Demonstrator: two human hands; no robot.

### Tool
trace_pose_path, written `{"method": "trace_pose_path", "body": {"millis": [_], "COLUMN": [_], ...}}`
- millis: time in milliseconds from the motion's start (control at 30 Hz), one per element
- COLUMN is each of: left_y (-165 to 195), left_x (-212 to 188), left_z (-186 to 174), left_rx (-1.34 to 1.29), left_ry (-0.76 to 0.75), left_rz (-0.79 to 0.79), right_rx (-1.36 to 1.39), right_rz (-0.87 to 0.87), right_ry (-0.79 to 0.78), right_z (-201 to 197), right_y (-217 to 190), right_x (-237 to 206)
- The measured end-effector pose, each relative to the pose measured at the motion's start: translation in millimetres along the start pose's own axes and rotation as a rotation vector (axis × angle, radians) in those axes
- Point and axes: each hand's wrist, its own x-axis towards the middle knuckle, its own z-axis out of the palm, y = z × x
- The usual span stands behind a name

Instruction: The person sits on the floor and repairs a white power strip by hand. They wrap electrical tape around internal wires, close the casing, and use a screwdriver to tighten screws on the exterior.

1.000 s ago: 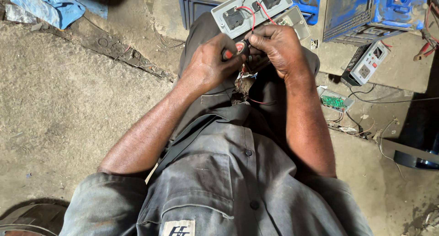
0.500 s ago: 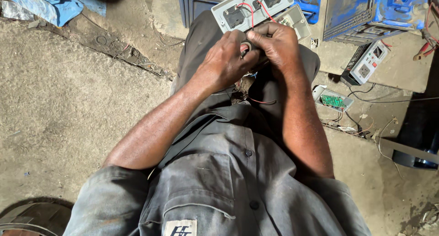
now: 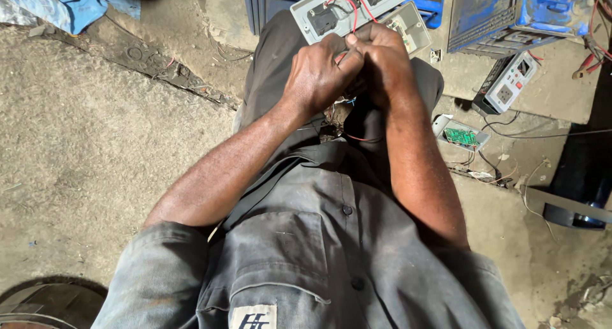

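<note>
My left hand [image 3: 319, 74] and my right hand [image 3: 382, 64] are pressed together over my lap, fingers curled around thin wires. A grey socket panel [image 3: 347, 7] with two dark sockets and red wiring lies just beyond my fingertips, resting on my knees. Red and dark wire ends [image 3: 347, 131] hang below my hands. What exactly sits between my fingers is hidden by the hands themselves. I wear a grey work shirt [image 3: 319, 252].
A blue crate [image 3: 268, 4] and a blue metal box [image 3: 510, 13] stand at the top. To the right lie a white meter device [image 3: 510, 83], an opened case with a green circuit board [image 3: 460, 135] and loose cables. Blue cloth [image 3: 64, 4] lies at the top left on dusty ground.
Both hands have shifted up toward the socket panel and closed tighter together. The bundle of wire ends that showed below my hands is now mostly covered.
</note>
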Motion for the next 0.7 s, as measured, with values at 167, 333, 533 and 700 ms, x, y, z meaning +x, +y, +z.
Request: {"method": "trace_pose_path", "body": {"millis": [167, 333, 533, 700], "left_y": [-10.2, -19.0, -44.0, -60.3], "left_x": [-1.7, -6.7, -2.3, 12.8], "left_z": [-8.8, -24.2, -20.3, -11.3], "left_rx": [0.051, -0.006, -0.318, -0.722], "left_ry": [-0.026, -0.239, -0.227, -0.160], "left_rz": [0.204, 0.552, 0.396, 0.125], "right_rx": [-0.338, -0.429, -0.300, -0.177], "right_rz": [-0.089, -0.171, -0.211, -0.008], "right_ry": [0.115, 0.073, 0.076, 0.054], "right_z": [-2.6, -4.9, 6.4, 4.8], "right_y": [14.1, 21.2, 8.4, -20.1], "right_x": [23.0, 17.0, 2.4, -5.0]}}
